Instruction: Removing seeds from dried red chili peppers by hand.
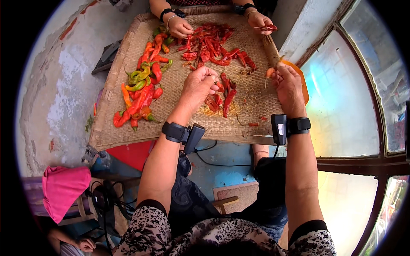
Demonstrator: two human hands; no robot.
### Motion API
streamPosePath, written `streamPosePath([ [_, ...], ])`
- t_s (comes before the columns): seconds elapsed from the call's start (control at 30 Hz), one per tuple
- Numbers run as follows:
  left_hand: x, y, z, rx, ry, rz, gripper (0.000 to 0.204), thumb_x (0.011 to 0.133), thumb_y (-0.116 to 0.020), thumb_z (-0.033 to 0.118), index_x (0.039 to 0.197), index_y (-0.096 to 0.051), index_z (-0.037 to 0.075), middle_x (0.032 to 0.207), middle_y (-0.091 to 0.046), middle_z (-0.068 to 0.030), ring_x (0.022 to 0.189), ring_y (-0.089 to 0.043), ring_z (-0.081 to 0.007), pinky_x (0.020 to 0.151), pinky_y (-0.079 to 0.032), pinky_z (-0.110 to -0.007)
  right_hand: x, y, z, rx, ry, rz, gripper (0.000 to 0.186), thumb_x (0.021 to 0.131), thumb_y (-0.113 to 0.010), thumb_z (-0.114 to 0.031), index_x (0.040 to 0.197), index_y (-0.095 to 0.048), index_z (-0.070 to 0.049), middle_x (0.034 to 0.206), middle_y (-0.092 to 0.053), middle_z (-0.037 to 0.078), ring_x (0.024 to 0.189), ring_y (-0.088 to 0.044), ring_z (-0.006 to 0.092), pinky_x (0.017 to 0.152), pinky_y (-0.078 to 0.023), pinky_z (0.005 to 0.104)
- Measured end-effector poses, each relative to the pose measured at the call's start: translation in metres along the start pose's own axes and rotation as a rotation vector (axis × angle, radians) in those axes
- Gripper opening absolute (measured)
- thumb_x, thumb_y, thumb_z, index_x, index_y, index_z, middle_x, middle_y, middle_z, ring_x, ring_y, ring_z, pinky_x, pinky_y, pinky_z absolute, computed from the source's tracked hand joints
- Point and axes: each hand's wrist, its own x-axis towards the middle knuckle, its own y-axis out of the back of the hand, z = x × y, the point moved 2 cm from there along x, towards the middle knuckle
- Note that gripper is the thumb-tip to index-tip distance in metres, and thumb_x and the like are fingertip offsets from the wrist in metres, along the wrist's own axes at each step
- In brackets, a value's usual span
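Note:
My left hand [198,85] is over the middle of a woven tray [171,117], thumb and fingers pinched on a red chili pepper piece [219,86]. Near the tray's right edge, my right hand [288,83] pinches a small orange-red pepper piece [270,72] with a thin stem-like strand hanging from it. Just right of my left hand lie several torn red chilies [229,100] among scattered pale seeds [209,112]. Whole red, orange and green peppers [139,102] line the tray's left side. A larger heap of opened red chilies [207,45] lies farther back.
Across the tray, another person's hand [180,27] touches the heap, while that person's other hand [260,21] holds red pepper pieces. An orange container [302,81] stands beside the tray's right edge, near a framed window [341,98]. A pink cloth [64,190] hangs at lower left.

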Motion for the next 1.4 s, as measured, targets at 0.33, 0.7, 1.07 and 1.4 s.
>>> streamPosePath([
  [0.33,0.0,-0.008,0.005,-0.027,-0.006,0.02,0.015,0.093,-0.05,0.018,0.097,-0.055,0.005,0.089,-0.059,-0.0033,0.073,-0.056,-0.0087,0.065,-0.048,-0.022,-0.035,-0.055,0.048,-1.385,0.492,-0.441,0.022,0.08,-0.059,-0.007,0.101,-0.063,-0.003,0.093,-0.062,0.017,0.082,-0.061,0.0303,0.072,-0.049,0.0389],
  [0.7,-0.001,0.006,0.001,-0.025,-0.063,0.076,0.015,0.093,-0.048,0.017,0.096,-0.055,0.004,0.09,-0.059,-0.0049,0.075,-0.057,-0.0094,0.066,-0.048,-0.023,-0.011,-0.037,0.028,-0.977,0.192,-0.399,0.008,0.082,-0.061,-0.01,0.084,-0.062,-0.003,0.073,-0.062,0.009,0.065,-0.059,0.0215,0.059,-0.047,0.0317],
  [1.07,0.0,0.004,0.006,-0.039,-0.064,0.12,0.014,0.093,-0.047,0.016,0.095,-0.055,0.004,0.088,-0.059,-0.0036,0.074,-0.057,-0.0088,0.067,-0.048,-0.023,-0.001,-0.046,0.051,-1.032,0.31,-0.331,0.044,0.088,-0.059,-0.029,0.119,-0.05,0.001,0.088,-0.064,0.014,0.081,-0.062,0.0269,0.069,-0.05,0.0353],
  [1.4,-0.009,0.017,0.008,-0.045,-0.084,0.136,0.014,0.092,-0.048,0.015,0.094,-0.055,0.003,0.089,-0.059,-0.0041,0.074,-0.056,-0.0084,0.067,-0.046,-0.022,-0.021,-0.102,0.085,-1.781,0.258,-0.413,0.044,0.075,-0.068,-0.019,0.116,-0.056,-0.013,0.12,-0.051,0.016,0.104,-0.054,0.0343,0.084,-0.049,0.0417],
])
